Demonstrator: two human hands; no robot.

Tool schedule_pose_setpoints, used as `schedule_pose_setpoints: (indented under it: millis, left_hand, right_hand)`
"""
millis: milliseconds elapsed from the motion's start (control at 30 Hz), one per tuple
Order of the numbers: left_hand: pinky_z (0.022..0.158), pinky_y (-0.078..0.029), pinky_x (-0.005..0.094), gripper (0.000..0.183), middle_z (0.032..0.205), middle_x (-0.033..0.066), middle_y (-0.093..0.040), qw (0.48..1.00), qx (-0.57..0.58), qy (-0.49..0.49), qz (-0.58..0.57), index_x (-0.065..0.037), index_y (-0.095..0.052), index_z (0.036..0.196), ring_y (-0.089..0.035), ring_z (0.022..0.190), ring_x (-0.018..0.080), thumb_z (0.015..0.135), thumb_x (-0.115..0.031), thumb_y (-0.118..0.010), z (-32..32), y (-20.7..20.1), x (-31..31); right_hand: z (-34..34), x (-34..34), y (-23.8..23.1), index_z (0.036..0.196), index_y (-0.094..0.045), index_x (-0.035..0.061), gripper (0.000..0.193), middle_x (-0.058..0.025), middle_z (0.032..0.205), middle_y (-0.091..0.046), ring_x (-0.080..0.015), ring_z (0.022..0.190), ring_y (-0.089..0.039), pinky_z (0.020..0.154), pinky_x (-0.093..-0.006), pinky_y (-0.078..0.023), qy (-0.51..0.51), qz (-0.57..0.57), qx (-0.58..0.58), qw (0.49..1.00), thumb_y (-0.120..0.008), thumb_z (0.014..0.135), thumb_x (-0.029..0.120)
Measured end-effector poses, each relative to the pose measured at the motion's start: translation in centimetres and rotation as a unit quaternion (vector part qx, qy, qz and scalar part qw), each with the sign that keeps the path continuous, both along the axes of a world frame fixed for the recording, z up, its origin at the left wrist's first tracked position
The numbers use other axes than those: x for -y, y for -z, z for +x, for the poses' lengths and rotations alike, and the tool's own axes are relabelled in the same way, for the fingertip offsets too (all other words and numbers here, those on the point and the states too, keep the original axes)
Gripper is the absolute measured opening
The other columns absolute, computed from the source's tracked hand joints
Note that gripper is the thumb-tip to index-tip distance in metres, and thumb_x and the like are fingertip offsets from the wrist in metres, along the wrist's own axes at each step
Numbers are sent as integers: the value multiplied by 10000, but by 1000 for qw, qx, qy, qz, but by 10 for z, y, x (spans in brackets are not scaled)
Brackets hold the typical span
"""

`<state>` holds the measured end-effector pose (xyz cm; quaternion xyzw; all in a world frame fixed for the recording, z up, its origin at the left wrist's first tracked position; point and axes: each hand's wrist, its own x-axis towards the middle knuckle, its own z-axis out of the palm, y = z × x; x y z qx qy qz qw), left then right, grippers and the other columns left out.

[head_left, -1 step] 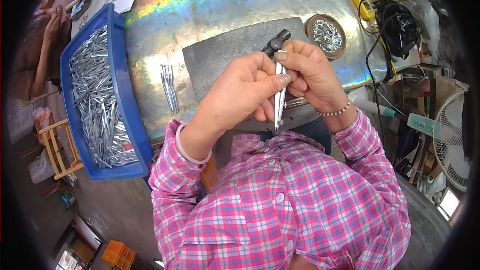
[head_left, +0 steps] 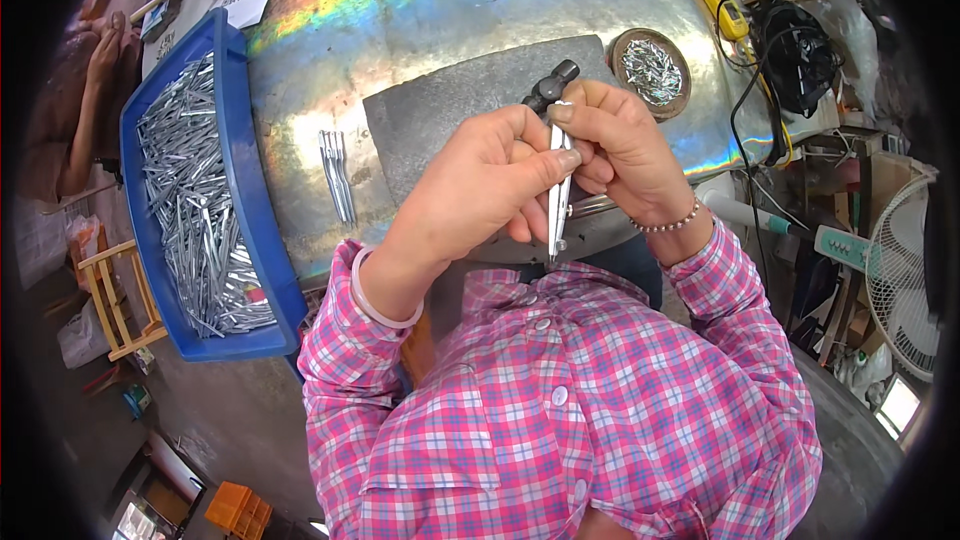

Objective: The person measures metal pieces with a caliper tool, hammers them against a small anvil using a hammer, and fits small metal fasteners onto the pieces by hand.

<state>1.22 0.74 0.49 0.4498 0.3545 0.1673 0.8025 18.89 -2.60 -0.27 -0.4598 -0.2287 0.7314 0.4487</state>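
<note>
Left hand (head_left: 470,180) grips slim metal piece (head_left: 557,220), thumb against fingers; right hand (head_left: 630,140) pinches its upper end. Piece held at near edge of worktop (head_left: 315,60). Hammer head (head_left: 550,88) just beyond, over dark slab (head_left: 430,115). Blue bin (head_left: 238,140) to the left.

Both hands drawn together in front of the chest, fingers closed.
The left forearm (head_left: 350,370) and right forearm (head_left: 735,290) angle up and inward with elbows bent. The left grip (head_left: 475,175) shows the back of the hand, its thumb stretched toward the other hand and fingers curled below; the right grip (head_left: 625,140) pinches thumb against forefinger, remaining fingers folded in.
</note>
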Motion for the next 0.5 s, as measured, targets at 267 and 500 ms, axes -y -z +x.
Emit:
schedule_pose_setpoints:
  millis: [267, 500]
  left_hand:
    - [369, -407, 153, 156, 662, 35, -593, 1000, 4, 7, 3, -17, -527, 870, -561, 448, 61, 911, -146, -606, 7, -2, -1]
    - [369, -405, 187, 206, 597, 46, -583, 1000, 14, 4, 2, -4, -504, 848, -557, 444, 85, 913, -169, -610, 14, -4, 0]
  right_hand:
    - [7, 0, 1, 736, -508, 92, 206, 30, 603, -497, -25, 415, -381, 366, -196, -262, 0, 4, -4, 1000, -631, 888, 159]
    - [13, 2, 0, 738, -504, 88, 202, 29, 603, -499, -27, 418, -394, 365, -194, -277, 10, 3, -1, 1000, -631, 883, 147]
